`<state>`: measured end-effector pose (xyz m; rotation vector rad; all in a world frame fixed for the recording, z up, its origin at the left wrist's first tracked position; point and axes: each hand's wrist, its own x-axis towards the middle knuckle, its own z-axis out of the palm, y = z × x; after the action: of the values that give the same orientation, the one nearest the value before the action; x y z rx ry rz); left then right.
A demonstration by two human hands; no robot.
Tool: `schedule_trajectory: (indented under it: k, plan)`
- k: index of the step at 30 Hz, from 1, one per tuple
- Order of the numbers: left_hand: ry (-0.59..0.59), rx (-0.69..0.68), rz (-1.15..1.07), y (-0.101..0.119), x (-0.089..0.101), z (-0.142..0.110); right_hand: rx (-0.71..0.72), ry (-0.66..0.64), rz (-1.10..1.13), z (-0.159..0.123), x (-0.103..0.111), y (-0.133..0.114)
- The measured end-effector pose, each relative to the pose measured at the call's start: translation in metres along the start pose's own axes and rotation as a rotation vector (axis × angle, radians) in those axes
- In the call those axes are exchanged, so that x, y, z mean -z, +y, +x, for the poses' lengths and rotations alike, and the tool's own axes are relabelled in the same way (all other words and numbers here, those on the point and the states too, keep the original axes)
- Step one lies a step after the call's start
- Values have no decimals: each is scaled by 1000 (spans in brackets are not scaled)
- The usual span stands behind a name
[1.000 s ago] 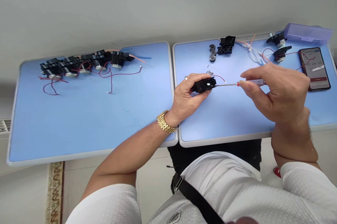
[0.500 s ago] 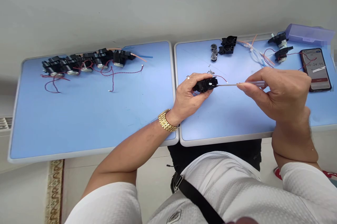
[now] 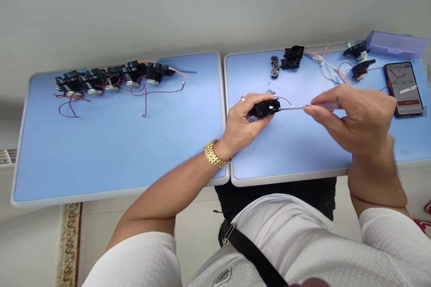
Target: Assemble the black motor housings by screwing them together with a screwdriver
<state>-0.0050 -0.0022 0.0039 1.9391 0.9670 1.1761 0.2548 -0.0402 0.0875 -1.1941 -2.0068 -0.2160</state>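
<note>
L hand (image 3: 247,118) wraps blk unit (image 3: 264,108), thumb on near side, fingers on far side, over R worktop (image 3: 286,147) nr its left edge; R hand (image 3: 357,116) pinches screwdriver (image 3: 292,108) narrowly by handle, tip at unit's right end; screws (image 3: 270,92) just beyond; phone (image 3: 406,89) nr right edge; round parts (image 3: 274,66), then blk housings (image 3: 291,58), twd far edge; blk assemblies (image 3: 92,81) w/ red wires along L worktop's (image 3: 117,156) far edge.
</note>
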Motion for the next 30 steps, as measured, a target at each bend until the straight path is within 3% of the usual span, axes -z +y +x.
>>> schedule_trajectory:
  k: [3, 9, 13, 18, 24, 30]
  plan:
    - [-1, 6, 3, -1, 0, 1, 20, 13, -24, 0, -1, 4]
    - [1, 17, 7, -1, 1, 0, -3, -127, 161, 4, 6, -1]
    - [2, -8, -16, 1, 0, 1, 17, -112, 202, 6, 8, -4]
    - [0, 0, 16, 1, 1, 1, -3, -39, 135, 3, 2, 0]
    - [-10, 16, 41, -3, 2, 0, -27, -63, -18, 0, -2, 7]
    - [-7, 21, 30, -4, 2, 1, 15, -164, 177, 6, 4, 2]
